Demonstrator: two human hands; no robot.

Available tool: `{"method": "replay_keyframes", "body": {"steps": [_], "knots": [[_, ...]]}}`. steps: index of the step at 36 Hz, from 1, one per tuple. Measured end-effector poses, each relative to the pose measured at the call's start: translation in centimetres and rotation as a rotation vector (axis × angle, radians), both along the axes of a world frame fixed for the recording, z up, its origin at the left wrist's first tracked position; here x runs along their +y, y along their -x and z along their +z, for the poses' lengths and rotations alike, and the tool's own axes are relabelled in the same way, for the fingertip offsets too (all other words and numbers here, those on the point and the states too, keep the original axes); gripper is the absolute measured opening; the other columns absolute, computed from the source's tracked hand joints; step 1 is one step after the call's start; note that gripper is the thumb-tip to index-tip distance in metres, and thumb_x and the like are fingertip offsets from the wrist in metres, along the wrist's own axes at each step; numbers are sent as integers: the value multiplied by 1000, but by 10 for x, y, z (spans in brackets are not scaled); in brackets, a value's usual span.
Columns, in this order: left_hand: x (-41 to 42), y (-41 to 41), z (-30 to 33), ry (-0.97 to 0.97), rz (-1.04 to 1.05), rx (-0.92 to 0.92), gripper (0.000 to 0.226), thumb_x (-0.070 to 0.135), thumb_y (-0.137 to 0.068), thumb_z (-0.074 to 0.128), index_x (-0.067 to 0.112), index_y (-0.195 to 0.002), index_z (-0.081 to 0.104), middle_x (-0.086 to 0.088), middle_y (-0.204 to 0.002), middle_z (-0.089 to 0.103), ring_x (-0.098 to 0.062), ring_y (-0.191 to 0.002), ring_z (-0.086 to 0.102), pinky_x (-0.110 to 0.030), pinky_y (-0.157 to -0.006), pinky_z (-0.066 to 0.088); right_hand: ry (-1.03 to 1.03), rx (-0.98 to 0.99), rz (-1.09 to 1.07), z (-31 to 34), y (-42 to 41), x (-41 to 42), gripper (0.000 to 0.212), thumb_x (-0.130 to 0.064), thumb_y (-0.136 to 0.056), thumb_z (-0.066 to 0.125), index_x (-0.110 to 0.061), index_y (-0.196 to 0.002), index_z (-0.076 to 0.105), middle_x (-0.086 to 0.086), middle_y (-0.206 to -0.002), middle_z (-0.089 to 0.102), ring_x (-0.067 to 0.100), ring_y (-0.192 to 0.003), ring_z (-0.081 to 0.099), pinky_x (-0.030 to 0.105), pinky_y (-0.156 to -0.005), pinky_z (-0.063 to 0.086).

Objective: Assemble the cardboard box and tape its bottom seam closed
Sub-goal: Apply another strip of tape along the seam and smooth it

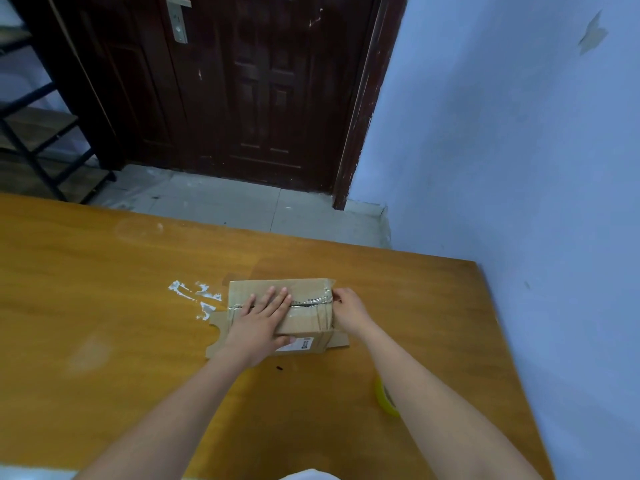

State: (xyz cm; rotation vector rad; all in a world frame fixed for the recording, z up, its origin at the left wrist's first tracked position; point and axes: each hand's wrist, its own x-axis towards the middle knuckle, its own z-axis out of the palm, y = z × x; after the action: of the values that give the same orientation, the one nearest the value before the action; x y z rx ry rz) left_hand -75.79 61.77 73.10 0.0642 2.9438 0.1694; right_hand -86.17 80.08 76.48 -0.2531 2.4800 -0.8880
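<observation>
Cardboard box [304, 318] sits mid-worktop [104, 306], taped seam [311, 301] facing up, flaps splayed flat at its base. Left hand [263, 315] lies palm-down on top, fingers [277, 297] straight and pressing across the seam. Right hand [349, 310] is at the box's right end, fingers curled against the tape edge; can't tell if pinching. Yellow tape roll [384, 396] near the right forearm, partly hidden. Torn tape scraps [197, 296] left of the box.

Left hand [262, 315] flat on box [304, 322]; right hand [349, 308] seemingly pinching tape end.
</observation>
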Motion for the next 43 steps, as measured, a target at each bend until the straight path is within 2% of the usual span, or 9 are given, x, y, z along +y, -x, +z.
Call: {"method": "replay_keyframes", "body": {"steps": [4,7,9,16,25,29,35,40,43], "knots": [[0,0,2,-1,1,-5,84,70,-88,26,27,-149,-12,14,-149,-24,-11,-137,-28,-38,-116,-10,-43,-47,9,0,6,4,39,-9,-90,38,-9,-123,60,12,-130,56,29,-122,49,38,-103,40],[0,-1,3,-2,1,-10,84,70,-88,26,27,-149,-12,14,-149,-24,-11,-137,-28,-38,-116,-10,-198,121,-146,0,16,11,34,-17,-91,44,-14,-121,59,6,-126,60,27,-117,54,37,-98,39],[1,-1,3,-6,3,-10,84,70,-88,27,27,-149,-12,14,-148,-24,-10,-136,-29,-38,-115,-10,-233,202,-158,2,23,12,31,-20,-91,49,-14,-120,57,6,-124,58,26,-116,54,37,-94,39],[0,-1,3,-20,5,-17,84,68,-88,29,28,-149,-12,15,-148,-25,-9,-136,-29,-37,-115,-12,-422,281,236,10,47,5,49,-28,-90,57,-23,-137,44,1,-140,45,25,-129,40,44,-102,34],[1,-1,4,-21,8,-15,83,67,-89,31,28,-149,-10,15,-148,-24,-9,-136,-28,-37,-115,-12,-562,328,577,22,66,-7,40,-21,-91,55,-26,-131,53,3,-132,53,26,-126,39,47,-107,27],[1,-1,5,-22,10,-9,83,67,-89,32,27,-150,-9,15,-148,-23,-9,-135,-28,-37,-114,-13,-620,354,658,26,70,-11,30,-20,-93,49,-22,-120,63,5,-119,61,26,-119,46,45,-103,31],[1,0,5,-20,14,-14,84,67,-89,32,28,-150,-10,15,-148,-23,-8,-135,-29,-36,-113,-15,-677,331,650,24,75,-17,26,-17,-91,48,-14,-104,69,9,-102,68,27,-103,58,41,-99,33],[2,0,5,-10,15,-15,84,68,-88,31,28,-149,-11,15,-149,-23,-8,-135,-29,-35,-113,-16,-666,269,660,26,81,-20,26,-19,-90,52,-18,-109,68,8,-105,67,27,-103,58,37,-90,38],[2,0,5,-13,19,-15,84,68,-88,31,28,-149,-11,16,-149,-23,-7,-135,-29,-35,-113,-16,-640,215,661,26,82,-21,22,-19,-90,52,-16,-106,68,9,-105,67,27,-97,59,32,-76,41]]}}
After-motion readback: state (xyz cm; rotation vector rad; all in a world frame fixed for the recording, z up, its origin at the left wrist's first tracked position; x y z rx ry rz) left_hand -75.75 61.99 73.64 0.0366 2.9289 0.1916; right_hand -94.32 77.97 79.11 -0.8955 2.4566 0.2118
